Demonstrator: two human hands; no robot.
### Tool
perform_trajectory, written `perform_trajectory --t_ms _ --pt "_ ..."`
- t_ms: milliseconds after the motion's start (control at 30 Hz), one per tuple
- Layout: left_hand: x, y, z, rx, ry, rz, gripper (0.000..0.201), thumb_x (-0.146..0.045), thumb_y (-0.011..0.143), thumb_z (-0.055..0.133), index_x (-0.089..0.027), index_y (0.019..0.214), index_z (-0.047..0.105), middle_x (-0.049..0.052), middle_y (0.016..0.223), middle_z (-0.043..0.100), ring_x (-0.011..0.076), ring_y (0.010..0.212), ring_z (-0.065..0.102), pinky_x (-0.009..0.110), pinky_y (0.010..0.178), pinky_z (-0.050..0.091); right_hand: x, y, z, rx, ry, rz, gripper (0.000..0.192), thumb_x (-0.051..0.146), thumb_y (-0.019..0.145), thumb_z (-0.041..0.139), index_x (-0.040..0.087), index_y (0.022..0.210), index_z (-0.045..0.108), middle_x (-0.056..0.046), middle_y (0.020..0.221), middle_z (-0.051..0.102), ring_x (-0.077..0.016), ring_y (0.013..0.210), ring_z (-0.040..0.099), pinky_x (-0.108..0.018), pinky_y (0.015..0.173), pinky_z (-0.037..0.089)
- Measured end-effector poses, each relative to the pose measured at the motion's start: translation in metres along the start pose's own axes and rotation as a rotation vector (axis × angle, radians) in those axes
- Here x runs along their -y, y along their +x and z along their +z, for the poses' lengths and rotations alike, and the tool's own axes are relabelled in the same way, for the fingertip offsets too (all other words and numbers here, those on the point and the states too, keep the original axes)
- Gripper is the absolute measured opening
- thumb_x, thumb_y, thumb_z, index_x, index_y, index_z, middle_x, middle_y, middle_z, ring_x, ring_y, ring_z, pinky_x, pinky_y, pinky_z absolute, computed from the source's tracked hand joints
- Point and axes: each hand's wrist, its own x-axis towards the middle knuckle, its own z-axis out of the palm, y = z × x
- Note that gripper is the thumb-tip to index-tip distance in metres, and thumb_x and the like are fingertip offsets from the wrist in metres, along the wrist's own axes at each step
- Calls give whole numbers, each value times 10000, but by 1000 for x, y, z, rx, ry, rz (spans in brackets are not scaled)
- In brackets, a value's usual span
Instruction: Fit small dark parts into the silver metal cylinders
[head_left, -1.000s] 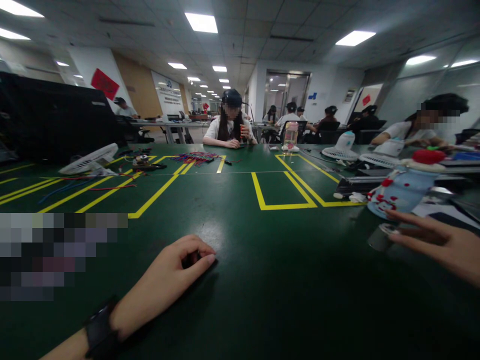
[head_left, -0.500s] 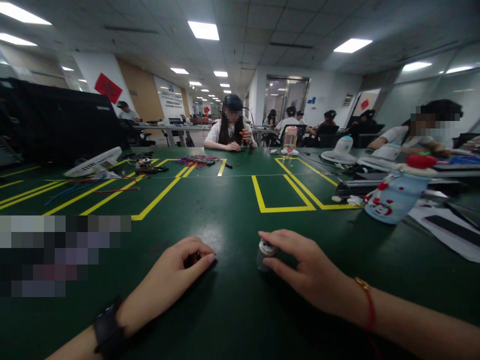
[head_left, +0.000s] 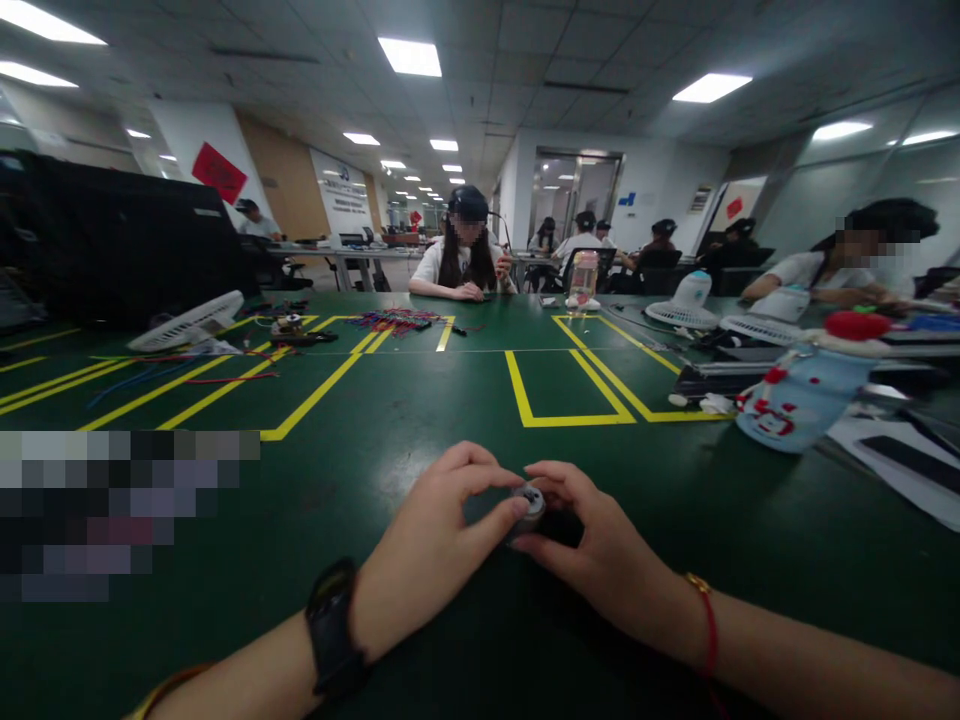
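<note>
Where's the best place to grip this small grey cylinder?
Probably the curved side of the small grey cylinder, below its rim, pinched from the right with the right hand: its round end faces upward, and the left hand occupies its left side.

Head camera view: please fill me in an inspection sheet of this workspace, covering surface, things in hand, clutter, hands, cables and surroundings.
Surface: dark green table marked with yellow tape lines.
Things in hand: small grey metal cylinder, top face visible; whether it touches the table cannot be told.
Clutter: light-blue cartoon bottle with red top at right; white slotted plastic fan at left.
Hands: left hand and right hand both have fingers on the cylinder.
Cables: tangled thin red and blue wires, beyond the hands.
Surroundings: person in white top seated opposite; others behind.
</note>
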Motion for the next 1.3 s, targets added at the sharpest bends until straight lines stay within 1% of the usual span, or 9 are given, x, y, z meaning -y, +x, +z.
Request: perform_trajectory --t_ms 267,467,567,667,767,900,1033,1200,1300 --pt "-2 6 -1 21 -28 -30 148 -346 853 594 -299 918 718 12 935 602 191 879 570 326 778 466 6 2 -3 48 -6 -10 512 257 743 669 226 1208 457 -49 1144 596 -147 1014 585 -326 883 497" --pt "6 1 -9 -58 -11 -84 168 -372 850 591 -275 900 719 10 895 595 184 823 568 320 746 451 8 0 -3 35 -62 -30 452 230 758 638 240 1184 487 -25 1123 595 -129 990 579 -300 879 490" --pt "23 -7 -7 33 48 -124 160 -380 828 617 -284 874 736 14 899 600 201 852 571 335 772 441 7 -2 -3 22 -101 -49 444 229 764 618 240 1188 491 -29 1119 594 -132 983 578 -303 878 487" --pt "36 -11 3 121 120 -90 133 -369 806 648 -285 836 747 15 900 625 213 874 574 337 786 430 2 -4 -2 17 -142 -59 576 247 744 639 253 1279 424 -40 1223 546 -147 1081 541 -332 960 447" --pt "39 -11 11 125 164 -61 129 -370 807 651 -295 852 747 12 914 641 216 886 572 338 794 421 -1 -5 0 76 -188 -78 618 254 754 630 278 1325 396 -31 1302 499 -156 1177 483 -359 1035 387" --pt "37 -9 7 161 117 -83 197 -372 806 653 -299 975 723 15 949 646 217 913 575 334 815 429 2 -3 -3 73 -177 -42 512 282 786 601 285 1276 454 -17 1252 540 -145 1135 516 -335 1001 421" --pt "44 -17 -17 143 31 -155 279 -393 842 600 -291 1093 664 23 1046 626 209 916 584 321 798 447 -5 -8 -38 -60 -269 73 525 384 789 597 288 1281 442 -27 1245 542 -169 1096 548 -344 963 455" --pt "69 -36 -49 89 5 -289 288 -461 847 566 -270 1043 655 27 1048 616 219 893 590 326 767 450 -52 -50 -127 -337 -572 343 606 529 746 593 253 1269 461 -90 1147 596 -219 840 635 -377 712 536" --pt "76 -41 -54 58 -46 -332 278 -471 854 553 -244 979 653 26 986 638 223 883 596 323 758 446 -77 -81 -174 -387 -665 537 603 573 759 555 263 1269 471 -132 1099 611 -225 777 642 -355 630 514"
